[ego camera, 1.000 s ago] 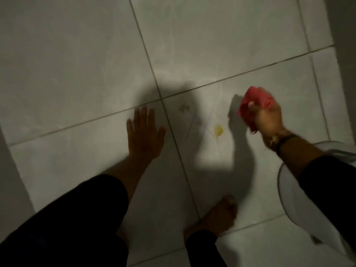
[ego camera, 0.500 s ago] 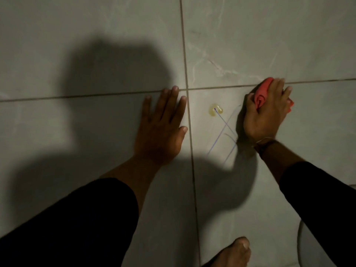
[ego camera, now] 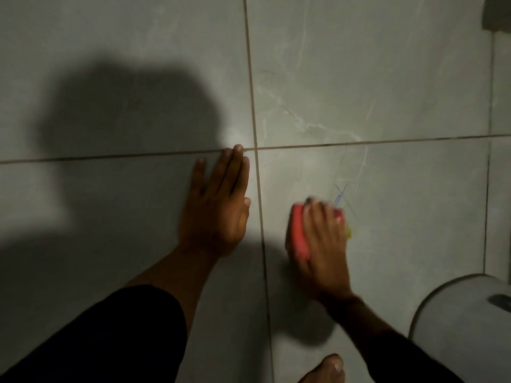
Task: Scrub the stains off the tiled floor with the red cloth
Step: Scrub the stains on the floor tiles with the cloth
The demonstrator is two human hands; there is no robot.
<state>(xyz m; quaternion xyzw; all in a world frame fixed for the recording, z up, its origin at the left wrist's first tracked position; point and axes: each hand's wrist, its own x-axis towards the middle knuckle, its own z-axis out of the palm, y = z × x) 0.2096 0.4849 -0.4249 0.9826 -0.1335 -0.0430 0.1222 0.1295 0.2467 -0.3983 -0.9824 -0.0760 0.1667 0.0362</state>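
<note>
My right hand (ego camera: 322, 244) presses the folded red cloth (ego camera: 300, 233) flat on the grey tiled floor (ego camera: 387, 78), fingers spread over it and blurred by motion. A yellow stain (ego camera: 349, 232) peeks out at the cloth's right edge, mostly covered. Thin blue pen lines (ego camera: 341, 194) cross the tile just beyond my fingertips. My left hand (ego camera: 218, 205) lies flat on the neighbouring tile, palm down, fingers together, holding nothing, its fingertips at the grout line.
A white round container (ego camera: 453, 313) stands at the lower right. My bare foot (ego camera: 327, 369) rests at the bottom edge. A dark object (ego camera: 497, 12) sits in the top right corner. My shadow covers the left tiles.
My right hand has slid the cloth from right of the marks toward me and onto the yellow stain, covering most of it. The left hand stays planted.
</note>
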